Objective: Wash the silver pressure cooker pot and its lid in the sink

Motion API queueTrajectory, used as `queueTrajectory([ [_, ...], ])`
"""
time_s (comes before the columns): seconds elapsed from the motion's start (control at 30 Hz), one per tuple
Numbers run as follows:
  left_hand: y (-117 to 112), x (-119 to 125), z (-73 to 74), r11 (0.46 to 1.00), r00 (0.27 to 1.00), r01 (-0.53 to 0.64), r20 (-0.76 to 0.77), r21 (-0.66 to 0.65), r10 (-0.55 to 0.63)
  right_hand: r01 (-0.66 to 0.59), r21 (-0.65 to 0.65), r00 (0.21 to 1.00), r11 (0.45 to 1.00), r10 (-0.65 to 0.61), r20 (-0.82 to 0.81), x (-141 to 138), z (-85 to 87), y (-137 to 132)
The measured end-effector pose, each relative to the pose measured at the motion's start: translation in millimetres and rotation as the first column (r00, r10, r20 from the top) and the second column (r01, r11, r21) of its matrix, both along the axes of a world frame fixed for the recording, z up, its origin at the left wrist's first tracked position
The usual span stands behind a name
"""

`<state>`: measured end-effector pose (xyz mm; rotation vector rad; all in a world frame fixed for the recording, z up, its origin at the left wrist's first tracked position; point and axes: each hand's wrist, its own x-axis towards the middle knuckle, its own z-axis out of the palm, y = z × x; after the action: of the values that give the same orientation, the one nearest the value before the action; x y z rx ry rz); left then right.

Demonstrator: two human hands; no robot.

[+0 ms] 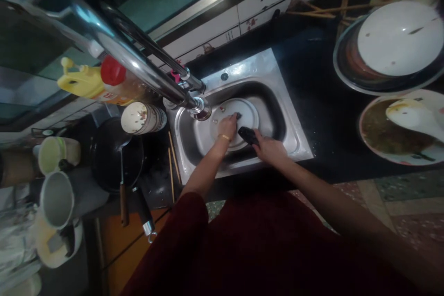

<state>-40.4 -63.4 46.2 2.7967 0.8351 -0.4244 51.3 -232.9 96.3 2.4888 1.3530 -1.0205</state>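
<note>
A white plate (248, 113) lies in the steel sink (277, 74). My left hand (227, 126) rests on the plate, its fingers closed on the plate's near part, with a yellow bangle on the wrist. My right hand (268, 149) is closed on a dark scrubbing pad (248, 135) held at the plate's near edge. The tap spout (199, 108) hangs over the sink's left side.
Left of the sink sit a black wok (116, 155) with a spatula, a stack of bowls (142, 118), chopsticks (172, 162), mugs (55, 199) and a yellow oil bottle (93, 82). Right on the black counter stand dirty plates (398, 39) and a soiled dish (402, 127).
</note>
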Motion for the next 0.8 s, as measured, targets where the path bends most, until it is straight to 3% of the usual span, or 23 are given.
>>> queueTrajectory([
  [0.17, -0.5, -15.4, -2.3, 0.998, 0.998, 0.051, -0.024, -0.039, -0.052, 0.003, 0.001, 1.0, 1.0, -0.003, 0.01, -1.0, -1.1, 0.0],
  [0.33, 2.2, 3.0, -1.2, 0.999, 0.999, 0.044, -0.026, 0.011, -0.044, -0.005, 0.004, 1.0, 1.0, 0.005, 0.026, -1.6, -3.1, -0.4],
  [0.53, -7.6, -17.6, 3.6, 0.993, 0.992, 0.119, -0.049, -0.028, -0.12, 0.01, 0.035, 0.999, 0.999, -0.012, 0.044, -4.4, -1.7, -0.9],
  [0.7, 10.9, 41.8, 1.9, 0.996, 0.996, 0.088, -0.028, -0.008, -0.088, 0.012, 0.025, 0.999, 1.0, -0.013, 0.042, -5.2, 2.0, -0.4],
  [0.8, 15.0, 65.3, 2.8, 0.967, 0.976, 0.216, 0.037, -0.137, -0.213, 0.015, 0.025, 0.999, 1.0, -0.017, 0.046, -5.4, 3.2, -0.4],
])
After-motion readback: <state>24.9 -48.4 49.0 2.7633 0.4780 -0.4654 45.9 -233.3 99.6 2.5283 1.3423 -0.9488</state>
